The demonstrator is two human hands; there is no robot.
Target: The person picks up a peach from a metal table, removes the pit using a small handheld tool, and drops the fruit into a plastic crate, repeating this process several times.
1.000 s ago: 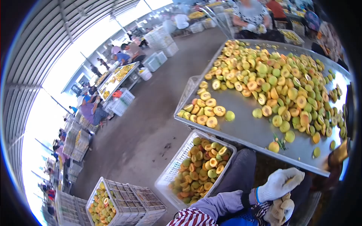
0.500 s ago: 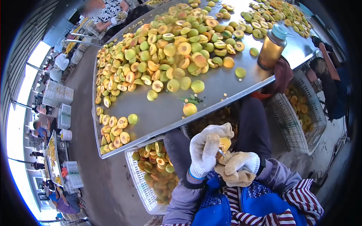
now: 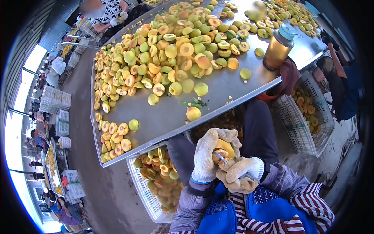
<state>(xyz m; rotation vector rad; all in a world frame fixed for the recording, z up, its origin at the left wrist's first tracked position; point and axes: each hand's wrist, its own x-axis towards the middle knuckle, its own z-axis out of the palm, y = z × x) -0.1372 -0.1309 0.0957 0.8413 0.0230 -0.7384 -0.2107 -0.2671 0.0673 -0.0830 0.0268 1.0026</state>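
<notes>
My left hand (image 3: 207, 156), in a cream work glove, is wrapped round a yellow halved fruit (image 3: 223, 147) above my lap. A small curved metal tool (image 3: 220, 156) touches the fruit's cut face. Gloved too, my right hand (image 3: 242, 174) presses up against the fruit from the lower right, its fingers closed on the tool, whose handle is hidden. Beyond my knees, a heap of halved and whole green-yellow fruits (image 3: 171, 50) covers much of the metal table (image 3: 156, 117). One whole fruit (image 3: 193, 113) lies near the table's front edge.
A crate of fruit halves (image 3: 146, 197) stands left of my legs, another crate (image 3: 302, 132) to the right. A capped bottle (image 3: 278, 48) and a dark red cloth (image 3: 288, 78) are at the table's right edge. Co-workers sit across the table and at the right.
My left hand has turned and its fingers now lie around the fruit, showing more of its cut face and the metal tool. The view has shifted slightly.
</notes>
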